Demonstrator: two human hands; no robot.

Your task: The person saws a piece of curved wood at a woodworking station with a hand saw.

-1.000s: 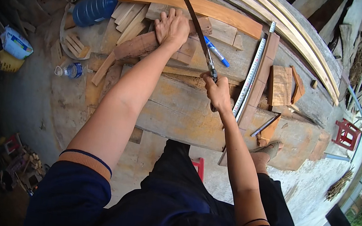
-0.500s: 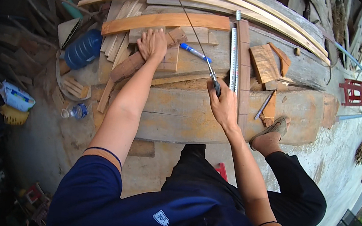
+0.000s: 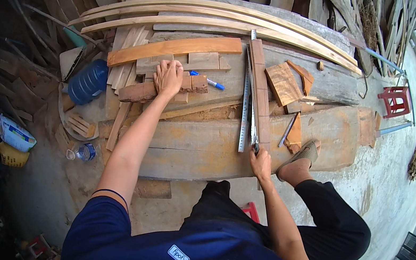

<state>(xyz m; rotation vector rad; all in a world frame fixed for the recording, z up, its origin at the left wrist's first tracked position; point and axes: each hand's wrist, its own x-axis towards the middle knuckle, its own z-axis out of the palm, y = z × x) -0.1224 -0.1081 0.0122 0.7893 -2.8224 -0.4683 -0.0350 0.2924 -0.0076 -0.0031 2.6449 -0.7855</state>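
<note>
My left hand (image 3: 168,78) is on a rough brown wood block (image 3: 141,92), its fingers curled over the top. This block lies across lighter pieces of wood on the plank bench. My right hand (image 3: 260,162) is closed around the black handle of a handsaw (image 3: 254,131). The saw's long thin blade points away from me, between a metal ruler (image 3: 244,119) and a brown wood strip (image 3: 263,95) with lines across it. A blue marker (image 3: 215,84) lies just right of the block. Under my left palm the block's surface is hidden.
Beyond my left hand lies an orange-brown board (image 3: 177,50), with long pale strips (image 3: 225,15) behind it. Right of the saw are a square wood piece (image 3: 284,83) and a pen (image 3: 287,130). My sandalled foot (image 3: 302,157) rests on the bench. A blue water jug (image 3: 88,81) stands left.
The handsaw has swung down from above the marker to beside the brown strip, my right hand moving nearer to me. My left hand's fingers have drawn in on the block. The view has shifted.
</note>
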